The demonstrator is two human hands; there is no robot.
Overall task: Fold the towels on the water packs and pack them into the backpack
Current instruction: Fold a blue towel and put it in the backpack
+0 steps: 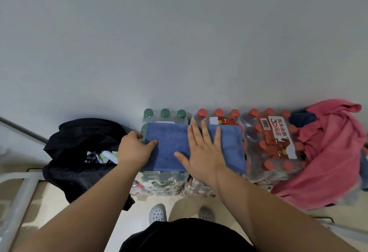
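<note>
Right hand (203, 152) spread on fuzzy blue rectangular towel (169, 152); left hand (133, 150) in pinch at edge.

Dim even light, fisheye-warped edges

Across the middle of your frame the water packs (274, 152) stand in a row against the wall, green-capped bottles at the left and red-capped ones in the centre and right. A folded blue towel (171, 148) lies flat over the left and centre packs. A crumpled pink towel (328, 152) is heaped on the right end. The packs rest on the pale floor (183, 208), with the black backpack (79, 144) just left of them.
</note>
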